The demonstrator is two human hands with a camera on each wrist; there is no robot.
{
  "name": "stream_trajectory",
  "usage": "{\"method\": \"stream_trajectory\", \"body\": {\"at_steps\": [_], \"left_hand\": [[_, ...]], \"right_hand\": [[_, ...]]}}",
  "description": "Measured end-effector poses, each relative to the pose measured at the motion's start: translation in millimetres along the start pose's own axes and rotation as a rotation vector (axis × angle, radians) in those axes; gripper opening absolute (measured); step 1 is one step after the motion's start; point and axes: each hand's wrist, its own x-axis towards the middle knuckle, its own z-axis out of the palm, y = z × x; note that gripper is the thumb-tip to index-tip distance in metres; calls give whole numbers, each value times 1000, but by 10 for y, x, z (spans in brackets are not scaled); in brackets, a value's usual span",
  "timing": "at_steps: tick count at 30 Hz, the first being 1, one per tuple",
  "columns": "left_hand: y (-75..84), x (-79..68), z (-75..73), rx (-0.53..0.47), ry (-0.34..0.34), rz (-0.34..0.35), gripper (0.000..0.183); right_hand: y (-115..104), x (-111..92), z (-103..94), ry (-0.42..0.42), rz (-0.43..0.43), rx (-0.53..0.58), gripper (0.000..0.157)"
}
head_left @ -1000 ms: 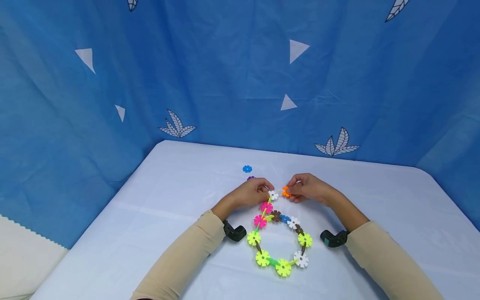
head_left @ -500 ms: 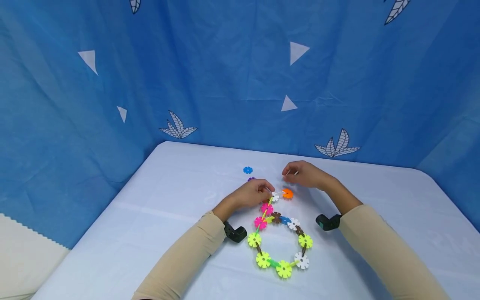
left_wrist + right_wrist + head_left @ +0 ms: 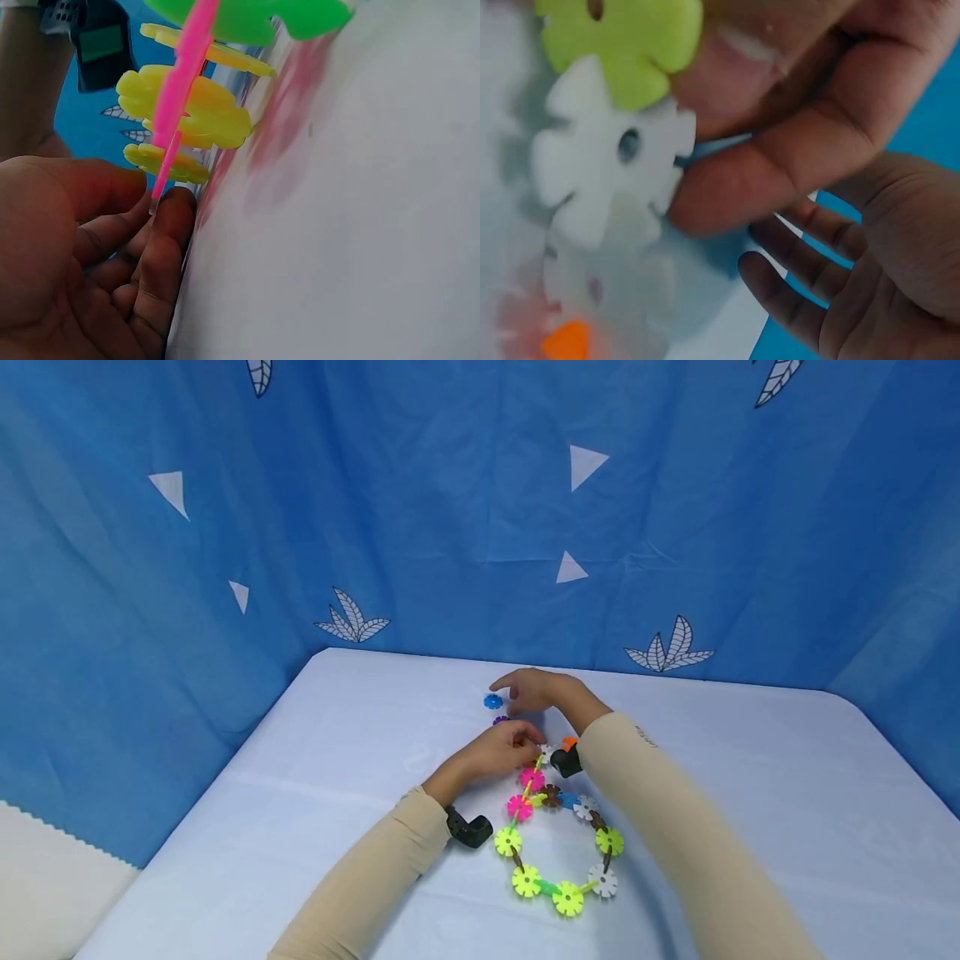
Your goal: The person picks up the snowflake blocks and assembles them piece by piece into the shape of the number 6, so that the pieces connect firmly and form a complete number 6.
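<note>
My left hand (image 3: 491,752) pinches the far end of a chain of interlocking snowflake discs, close to a white disc (image 3: 546,755). Thumb and finger of that left hand (image 3: 787,97) lie at the edge of the white disc (image 3: 615,157) in the right wrist view. In the left wrist view, yellow discs (image 3: 187,109) and a pink disc (image 3: 180,75) extend from the left hand (image 3: 82,247). My right hand (image 3: 531,690) hovers by a loose blue disc (image 3: 492,702), index finger stretched over it, holding nothing visible. An orange disc (image 3: 570,743) is partly hidden by the right wrist camera.
The chain's ring of discs, including a lime disc (image 3: 567,900), lies on the white table (image 3: 360,735) between the forearms. A purple disc (image 3: 501,721) shows partly behind the left hand. A blue curtain (image 3: 450,510) hangs along the table's back.
My right hand has let go of the orange disc and moved left and away from me to the loose blue disc. The left hand has stayed on the chain.
</note>
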Motion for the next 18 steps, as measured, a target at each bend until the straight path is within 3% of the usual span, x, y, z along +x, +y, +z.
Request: {"method": "stream_trajectory", "body": {"at_steps": [4,12,18], "left_hand": [[-14,10,1,2,-5,5,21],[13,-4,-18,-15,4,15,19],[1,-4,-9,-23,12,-5,19]], "right_hand": [[-72,38,7,-12,39,-51,50],[26,5,27,55,16,-65,20],[198,-64,41,74,30,-20,18]]}}
